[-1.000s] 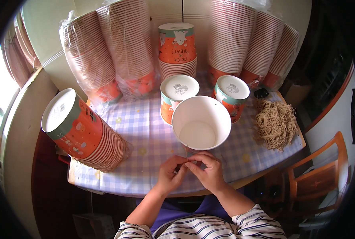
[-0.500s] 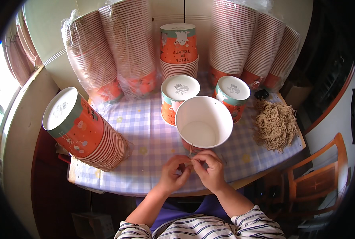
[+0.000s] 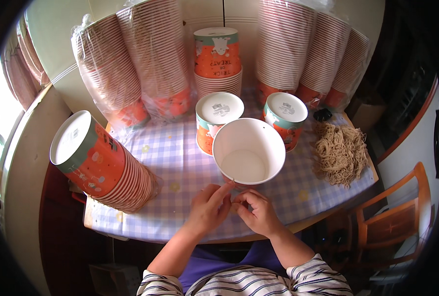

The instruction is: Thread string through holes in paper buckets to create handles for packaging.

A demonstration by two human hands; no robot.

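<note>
An open paper cup [image 3: 249, 129], white inside and orange outside, stands upright at the middle of the checked tablecloth [image 3: 180, 167]. My left hand [image 3: 207, 209] is just in front of it, its forefinger tip touching the cup's near rim. My right hand [image 3: 260, 213] is beside it, with thumb and fingers pinched together against the left fingers. Both hands seem to pinch a thin tan cord below the rim, but it is barely visible. A small hole shows near the cup's far rim.
A loose heap of tan cord [image 3: 340, 153] lies on the right. Two upside-down orange cups [image 3: 218, 118] [image 3: 284, 117] stand behind the open one. A stack of cups [image 3: 101, 165] lies on its side at left. Wrapped stacks [image 3: 150, 59] line the back. A wooden chair [image 3: 397, 212] is at right.
My left forefinger has stretched up to the cup's near rim. Both hands stay together at the table's front edge, and the cup has hardly moved.
</note>
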